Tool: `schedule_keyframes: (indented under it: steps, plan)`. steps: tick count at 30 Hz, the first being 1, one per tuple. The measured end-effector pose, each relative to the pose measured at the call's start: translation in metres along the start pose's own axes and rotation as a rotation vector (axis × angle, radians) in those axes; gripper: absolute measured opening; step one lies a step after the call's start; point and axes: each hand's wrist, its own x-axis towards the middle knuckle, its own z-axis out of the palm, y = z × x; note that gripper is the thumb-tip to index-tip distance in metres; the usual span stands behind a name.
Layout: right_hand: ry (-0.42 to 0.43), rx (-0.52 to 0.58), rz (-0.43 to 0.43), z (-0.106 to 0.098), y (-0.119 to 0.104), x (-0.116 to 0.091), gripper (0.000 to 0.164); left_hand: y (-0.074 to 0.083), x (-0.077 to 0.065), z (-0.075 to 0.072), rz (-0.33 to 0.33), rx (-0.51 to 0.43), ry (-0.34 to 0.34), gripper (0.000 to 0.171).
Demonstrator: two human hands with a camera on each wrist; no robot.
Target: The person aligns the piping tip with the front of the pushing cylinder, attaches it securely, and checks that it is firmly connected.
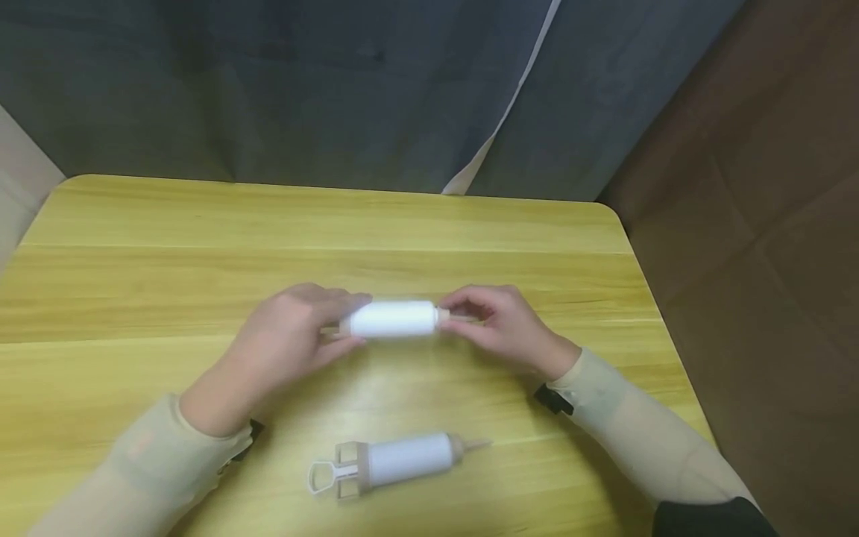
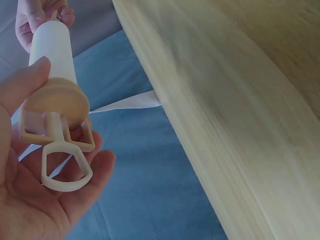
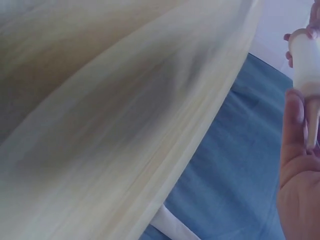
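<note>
Between the two hands, a syringe with a white barrel is held lengthwise over the table. My left hand grips its tan handle end, the thumb on one side and fingers on the other. In the left wrist view, the white plunger ring stands out toward the palm. The tan nozzle end is pinched by my right hand, with the thin nozzle lying between thumb and fingers. A second, similar syringe lies nearer to me, its plunger ring to the left and its nozzle to the right.
A wood-grain table with rounded far corners carries everything. Behind it hangs a dark blue-grey curtain with a pale strip. A brown panel borders the right side, and a pale surface shows at far left.
</note>
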Motion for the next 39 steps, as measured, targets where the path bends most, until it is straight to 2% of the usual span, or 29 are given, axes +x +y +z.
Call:
schedule_keyframes:
  steps: [4, 8, 11, 15, 18, 22, 26, 29, 34, 37, 39]
  plan:
    - [-0.041, 0.009, 0.036, -0.002, 0.0, -0.001, 0.02, 0.001, -0.001, 0.001, -0.001, 0.007, -0.013, 0.054]
    - [-0.098, 0.043, 0.139, -0.004, -0.003, 0.001, 0.019, 0.0, -0.002, 0.002, 0.007, 0.016, -0.012, 0.053]
    - [-0.142, 0.11, 0.255, -0.004, -0.006, 0.004, 0.019, -0.001, -0.002, 0.002, 0.009, 0.024, -0.006, 0.053]
    - [-0.161, 0.233, 0.383, -0.004, -0.008, 0.005, 0.019, -0.002, -0.003, 0.003, 0.003, 0.025, -0.016, 0.053]
    - [-0.184, 0.321, 0.443, -0.005, -0.01, 0.007, 0.018, -0.001, -0.004, 0.004, 0.015, 0.021, -0.016, 0.053]
    - [-0.221, 0.423, 0.513, -0.005, -0.011, 0.014, 0.018, -0.003, -0.004, 0.002, 0.033, 0.032, 0.021, 0.054]
    - [-0.212, 0.453, 0.591, -0.004, -0.012, 0.018, 0.019, -0.005, -0.005, 0.003, 0.035, 0.054, 0.039, 0.053]
    - [-0.195, 0.388, 0.594, -0.002, -0.011, 0.015, 0.02, -0.004, -0.006, 0.005, 0.028, 0.054, 0.03, 0.053]
    - [-0.12, 0.224, 0.502, 0.003, -0.012, 0.009, 0.032, -0.003, -0.007, 0.006, -0.01, 0.02, -0.003, 0.054]
    - [-0.045, 0.212, 0.435, 0.006, -0.015, 0.007, 0.037, -0.003, -0.005, 0.004, -0.042, -0.008, -0.005, 0.054]
    - [0.001, 0.217, 0.384, 0.007, -0.016, 0.005, 0.035, -0.003, -0.004, 0.002, -0.054, -0.022, 0.002, 0.054]
